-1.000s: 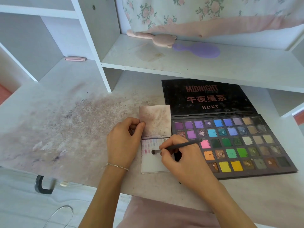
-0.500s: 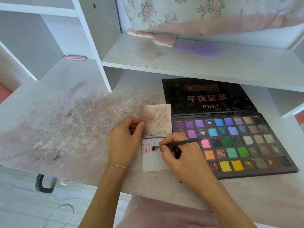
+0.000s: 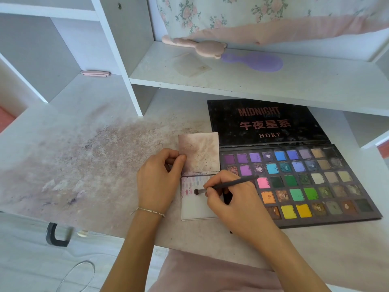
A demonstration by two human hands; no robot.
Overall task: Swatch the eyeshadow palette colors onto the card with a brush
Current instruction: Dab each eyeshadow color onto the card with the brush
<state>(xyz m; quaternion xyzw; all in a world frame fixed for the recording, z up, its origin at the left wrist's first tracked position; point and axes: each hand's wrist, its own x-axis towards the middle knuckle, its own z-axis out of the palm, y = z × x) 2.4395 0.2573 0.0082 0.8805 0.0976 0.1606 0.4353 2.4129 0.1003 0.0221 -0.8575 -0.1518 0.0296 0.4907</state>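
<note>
I see the right hand pinching the brush, its tip touching the card beside the pink and blue swatches. The left hand grips the card's stained flap; the open eyeshadow palette lies on the bench, touching the card's right edge.

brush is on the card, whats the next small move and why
Probably drag the brush tip a short stroke down the card. Its bristles sit just beside the pink and lilac swatches, with bare card below. The right hand grips the brush, and the left hand holds the stained flap.
</note>
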